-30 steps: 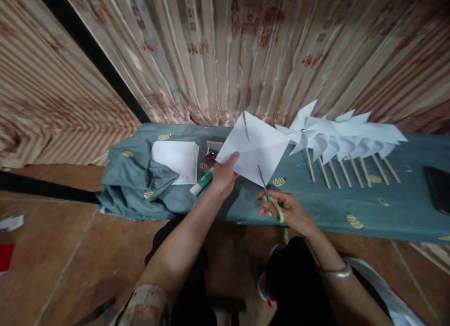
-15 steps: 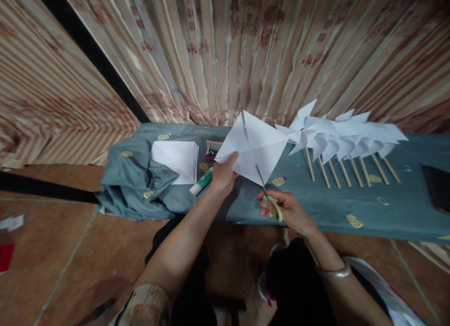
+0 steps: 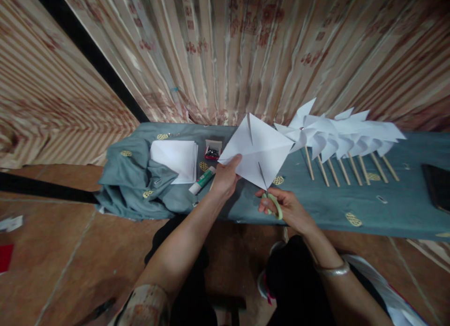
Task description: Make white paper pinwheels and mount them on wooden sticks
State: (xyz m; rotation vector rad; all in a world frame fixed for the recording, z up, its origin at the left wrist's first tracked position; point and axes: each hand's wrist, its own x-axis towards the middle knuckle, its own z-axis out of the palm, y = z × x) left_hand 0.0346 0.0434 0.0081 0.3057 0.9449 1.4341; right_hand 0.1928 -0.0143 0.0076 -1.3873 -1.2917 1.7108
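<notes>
My left hand [image 3: 227,176] pinches the left corner of a square sheet of white paper [image 3: 258,150], held tilted above the table with a corner pointing toward me. Slits run in from its far and near corners. In my right hand [image 3: 284,206] is a pair of scissors [image 3: 275,206] with pale green handles; the blades are at the paper's near corner, partly hidden from sight. Just right of the sheet lies a row of white paper pinwheels [image 3: 330,133] on wooden sticks [image 3: 333,172], overlapping one another.
Left on the grey-green tablecloth [image 3: 351,204] lie a stack of white paper [image 3: 176,159], a small open box of dark pins [image 3: 213,152] and a green-and-white glue stick [image 3: 202,180]. A dark flat object [image 3: 436,185] rests at the right end. A patterned curtain [image 3: 228,58] hangs behind.
The paper has shifted slightly right, uncovering more of the small box. The scissors have drawn back to the near corner, where an open slit now shows.
</notes>
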